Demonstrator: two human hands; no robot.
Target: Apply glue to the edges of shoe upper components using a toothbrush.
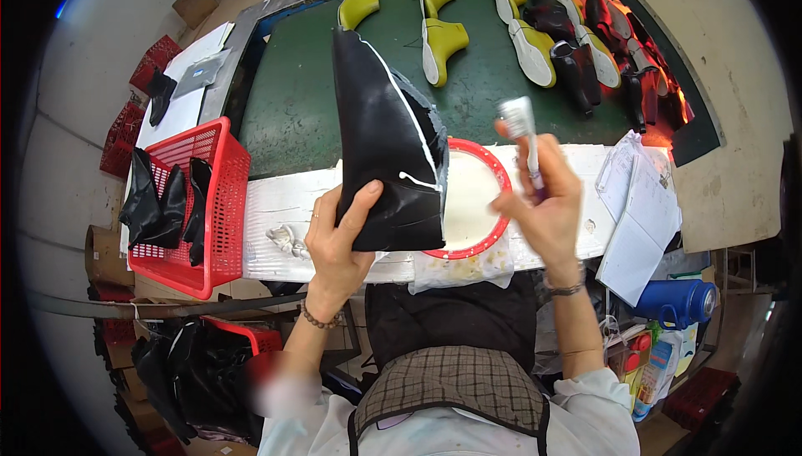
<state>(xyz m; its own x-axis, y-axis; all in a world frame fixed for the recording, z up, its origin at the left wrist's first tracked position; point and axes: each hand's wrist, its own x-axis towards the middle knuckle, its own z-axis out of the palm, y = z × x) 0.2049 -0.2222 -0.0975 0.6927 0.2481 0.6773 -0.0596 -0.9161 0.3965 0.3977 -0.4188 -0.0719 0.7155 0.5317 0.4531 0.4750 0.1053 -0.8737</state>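
Note:
My left hand (340, 235) grips a black leather boot upper (376, 139) by its lower part, thumb on the front face. A white line of liquid runs down the edge of its opening and hooks inward near the bottom. In my right hand (547, 193) is a small brush (520, 122), held up with its white-coated bristles on top; it is apart from the boot upper and slightly blurred. Between the hands, partly behind the boot upper, a round red-rimmed basin (499, 174) contains white liquid.
A red basket (225, 197) with black boot pieces stands at left. Across the green conveyor belt (309, 80) sit yellow-green shoe lasts (444, 45) and dark shoes (576, 76), near a glowing heater at far right. Papers (635, 222) and a blue flask (672, 301) lie right.

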